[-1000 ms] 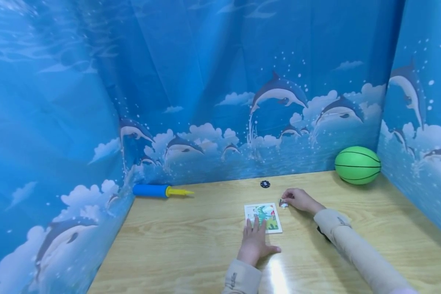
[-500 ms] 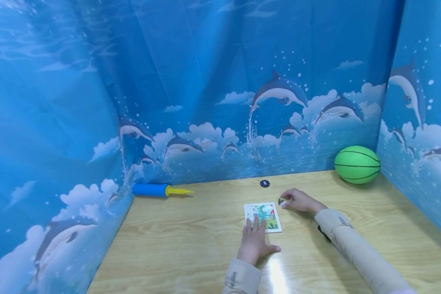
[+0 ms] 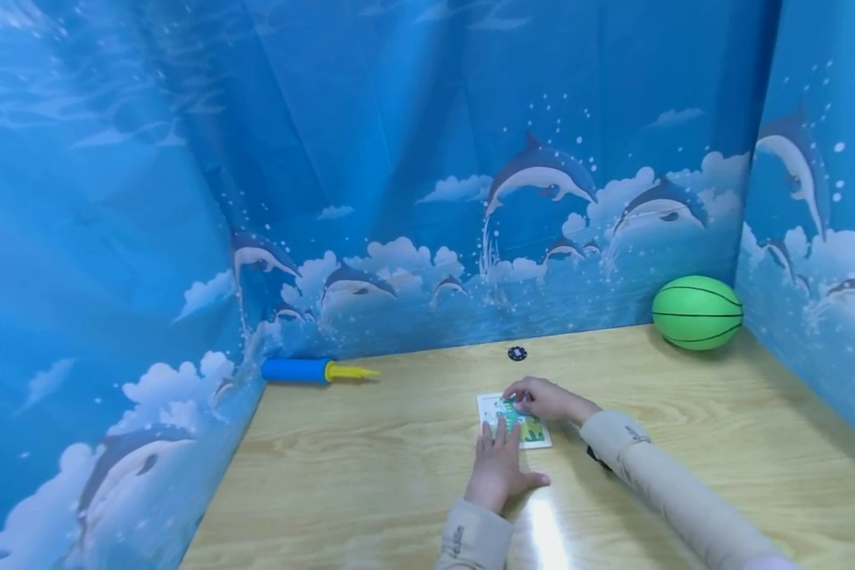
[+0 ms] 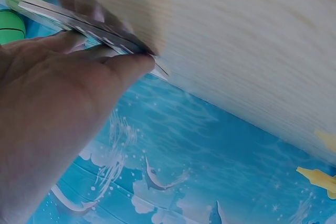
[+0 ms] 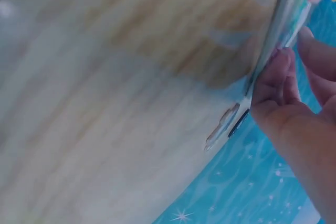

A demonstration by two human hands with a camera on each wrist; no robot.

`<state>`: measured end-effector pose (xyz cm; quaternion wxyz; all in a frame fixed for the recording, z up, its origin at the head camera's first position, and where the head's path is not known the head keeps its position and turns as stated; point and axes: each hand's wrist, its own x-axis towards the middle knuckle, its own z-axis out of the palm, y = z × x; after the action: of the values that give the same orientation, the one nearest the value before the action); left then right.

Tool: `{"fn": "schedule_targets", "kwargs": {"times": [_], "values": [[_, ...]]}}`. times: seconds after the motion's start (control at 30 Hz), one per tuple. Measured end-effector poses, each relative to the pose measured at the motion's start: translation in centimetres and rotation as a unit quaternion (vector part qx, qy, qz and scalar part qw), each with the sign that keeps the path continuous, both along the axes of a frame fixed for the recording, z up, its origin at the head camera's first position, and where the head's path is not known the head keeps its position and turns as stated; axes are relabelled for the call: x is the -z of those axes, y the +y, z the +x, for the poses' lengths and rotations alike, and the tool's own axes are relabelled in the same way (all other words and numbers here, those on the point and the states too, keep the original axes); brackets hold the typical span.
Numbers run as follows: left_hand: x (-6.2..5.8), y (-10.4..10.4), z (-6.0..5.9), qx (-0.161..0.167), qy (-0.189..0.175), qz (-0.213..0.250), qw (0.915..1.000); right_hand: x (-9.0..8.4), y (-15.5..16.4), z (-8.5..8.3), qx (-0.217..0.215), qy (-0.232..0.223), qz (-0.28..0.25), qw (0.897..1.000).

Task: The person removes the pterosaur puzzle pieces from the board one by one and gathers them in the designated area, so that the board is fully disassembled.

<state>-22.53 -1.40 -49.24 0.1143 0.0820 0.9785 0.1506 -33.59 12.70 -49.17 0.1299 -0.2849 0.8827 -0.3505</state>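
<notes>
Grip check: my left hand point(image 3: 497, 467) is lying flat with straight fingers pressing the near edge of the puzzle board point(image 3: 534, 431), pinning it so it isn't sliding around on the counter point(image 3: 370, 467). My right hand point(image 3: 541, 398) is hovering curled over the board's top half; I'm guessing it's pinching a puzzle piece, but I honestly cannot tell from here. The board is sitting mid-counter, well apart from the green ball point(image 3: 697, 312), pump point(image 3: 315, 370) and little black disc point(image 3: 516, 353).
</notes>
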Motion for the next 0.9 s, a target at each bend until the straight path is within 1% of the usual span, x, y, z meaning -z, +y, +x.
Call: {"fn": "schedule_targets", "kwargs": {"times": [0.1,0.2,0.27,0.33,0.4,0.47,0.63,0.77,0.83,0.9], "values": [[0.0,0.1,-0.1,-0.004,0.003,-0.008,1.0000,-0.1,0.0,0.0,0.008,-0.008,0.018,1.000],[0.1,0.1,-0.2,-0.004,0.015,-0.027,0.9995,-0.2,0.0,0.0,0.000,-0.006,0.026,1.000],[0.2,0.2,-0.3,0.001,0.024,-0.031,0.9992,-0.2,0.0,0.0,-0.010,-0.005,0.030,1.000],[0.2,0.2,-0.4,0.015,0.027,-0.019,0.9993,-0.2,0.0,0.0,-0.017,-0.005,0.034,0.999],[0.3,0.2,-0.6,0.031,0.025,-0.001,0.9992,-0.3,-0.1,0.0,-0.018,-0.011,0.041,0.999],[0.3,0.2,-0.7,0.046,0.014,0.003,0.9989,-0.3,-0.1,-0.1,-0.020,-0.014,0.051,0.998],[0.0,0.0,-0.6,0.065,-0.014,-0.034,0.9972,-0.5,-0.4,-0.2,-0.016,-0.039,0.080,0.996],[0.1,0.1,-0.5,0.063,-0.020,-0.040,0.9970,-0.8,-0.6,-0.1,-0.011,-0.057,0.095,0.994],[0.3,0.4,-0.5,0.056,-0.015,-0.047,0.9972,-0.9,-0.7,-0.1,-0.009,-0.059,0.098,0.993],[0.6,0.7,-0.4,0.050,-0.002,-0.068,0.9964,-1.0,-0.8,-0.1,-0.012,-0.056,0.101,0.993]]}}
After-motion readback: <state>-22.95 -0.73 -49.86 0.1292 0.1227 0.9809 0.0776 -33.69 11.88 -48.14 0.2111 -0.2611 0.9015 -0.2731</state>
